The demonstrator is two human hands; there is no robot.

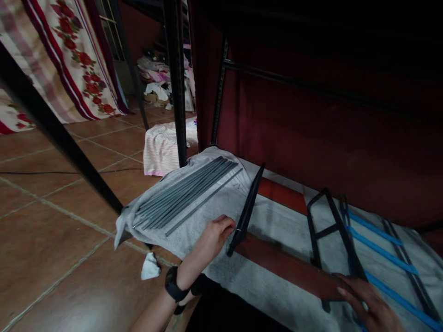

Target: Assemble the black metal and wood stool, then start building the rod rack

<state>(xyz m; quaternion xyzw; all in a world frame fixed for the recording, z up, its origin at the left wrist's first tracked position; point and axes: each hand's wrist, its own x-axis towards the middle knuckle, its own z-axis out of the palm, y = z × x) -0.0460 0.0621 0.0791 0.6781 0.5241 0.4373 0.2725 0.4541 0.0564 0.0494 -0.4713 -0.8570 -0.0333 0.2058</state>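
My left hand (216, 235), with a black watch on its wrist, rests on a grey-white towel (221, 198), fingertips touching the lower end of a flat black bar (247, 210) that lies slanted across the cloth. Left of it lies a bundle of several long grey rods (187, 193). My right hand (372, 306) lies flat at the bottom right, fingers spread on the end of a reddish-brown plank (287, 267) next to a black metal frame (334, 230) with blue strips (380, 251).
Black metal uprights (176, 83) and a slanted black leg (55, 129) stand around the work spot, with a dark red cloth wall (311, 120) behind. Terracotta tile floor (51, 230) at left, with a striped cloth (162, 147), a crumpled white scrap (150, 267) and a floral curtain (79, 60).
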